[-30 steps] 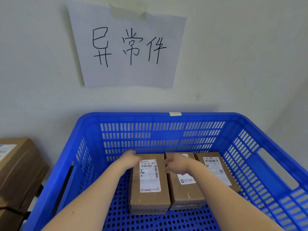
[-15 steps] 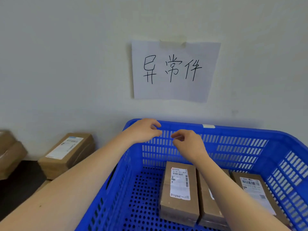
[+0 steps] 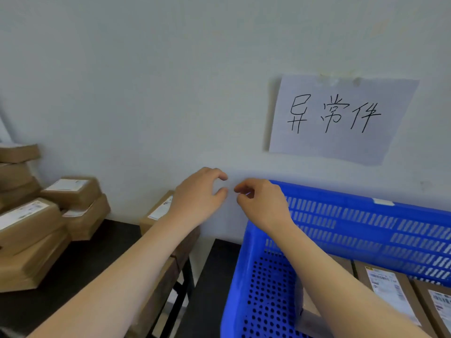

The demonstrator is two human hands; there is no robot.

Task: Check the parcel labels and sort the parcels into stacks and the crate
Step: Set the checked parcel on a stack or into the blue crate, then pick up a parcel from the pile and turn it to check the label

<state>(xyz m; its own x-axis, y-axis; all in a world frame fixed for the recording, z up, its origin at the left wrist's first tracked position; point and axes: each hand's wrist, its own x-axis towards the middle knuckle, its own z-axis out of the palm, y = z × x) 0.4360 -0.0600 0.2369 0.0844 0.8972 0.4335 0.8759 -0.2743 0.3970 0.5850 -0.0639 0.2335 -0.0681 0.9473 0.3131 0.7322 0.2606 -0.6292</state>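
**Entry: both grips empty, between crate and stacks**

Head view.

- Left grip (image 3: pixel 197 193): fingers and thumb in a loose, wide curve, holding nothing.
- Right grip (image 3: pixel 263 203): just right of the left grip, fingers curled in toward the palm. We see nothing held.
- Blue crate (image 3: pixel 353 191): its near corner rim lies just under the right wrist. Labelled parcels (image 3: pixel 388 296) lie flat on its floor, below and right of the right grip.
- Single parcel (image 3: pixel 158 211): below and left of the left grip, partly hidden by that forearm, label facing up.
- Stacks (image 3: pixel 29 230): well to the left of both grips, on the dark table (image 3: pixel 80 269); the top boxes sit askew.
- Paper sign (image 3: pixel 341 118): on the wall, above and right of the right grip.

Step, as we judge it: fetching the next parcel. We would take the nearest one by its long sides, label up and uncovered, and read it before choosing a place.

Room: the wall stands close beyond the fingertips and the crate rim bounds the right. Open air lies left and toward us. Below the grips a gap shows beside the table edge, so we would carry parcels over it.
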